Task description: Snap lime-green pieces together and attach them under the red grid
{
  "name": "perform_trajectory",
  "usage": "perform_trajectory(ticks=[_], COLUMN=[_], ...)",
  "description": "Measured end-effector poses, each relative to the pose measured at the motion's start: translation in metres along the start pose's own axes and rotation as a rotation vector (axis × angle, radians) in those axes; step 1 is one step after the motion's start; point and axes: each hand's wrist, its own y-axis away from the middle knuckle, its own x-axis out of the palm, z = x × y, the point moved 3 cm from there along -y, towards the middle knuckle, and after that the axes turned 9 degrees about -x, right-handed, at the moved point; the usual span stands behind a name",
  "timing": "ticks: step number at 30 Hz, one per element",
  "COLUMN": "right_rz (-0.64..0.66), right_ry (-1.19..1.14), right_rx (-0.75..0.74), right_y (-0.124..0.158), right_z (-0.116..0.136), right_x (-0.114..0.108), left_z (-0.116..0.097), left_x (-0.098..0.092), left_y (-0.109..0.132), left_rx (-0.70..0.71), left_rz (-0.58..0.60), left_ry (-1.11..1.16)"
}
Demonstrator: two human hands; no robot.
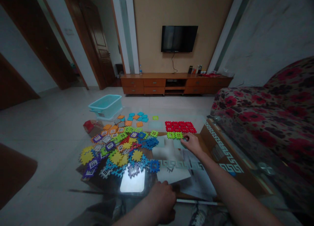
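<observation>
A large heap of interlocking plastic waffle-block pieces [117, 147] in yellow, blue, purple, green and orange lies on a glass-topped table [222, 154]. Beyond it is a joined red panel of these pieces [181, 127], and a green strip of pieces [175, 135] lies just in front of that. My right hand [192, 144] reaches to the end of the green strip, its fingertips at the pieces. Whether it pinches anything is hidden. My left hand [162, 200] is curled at the table's near edge, well away from the heap, and its palm is out of sight.
A teal plastic basket [105, 105] and a red-brown package [92, 127] sit on the tiled floor. Orange and blue pieces [134, 119] lie beyond the table. A floral sofa [265, 121] runs along the right. Papers [193, 177] lie under the glass. A wooden TV cabinet [175, 84] stands against the far wall.
</observation>
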Motion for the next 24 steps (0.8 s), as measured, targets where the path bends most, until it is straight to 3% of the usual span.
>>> perform_trajectory(ticks=[24], right_rz=[0.01], right_ry=[0.008], right_rx=[-0.023], right_y=[0.0031], right_z=[0.0007], right_x=[-0.002], left_z=[-0.0012], left_x=[-0.005], left_y=[0.0035], left_rx=[-0.003], left_rz=[0.022], left_ry=[0.006])
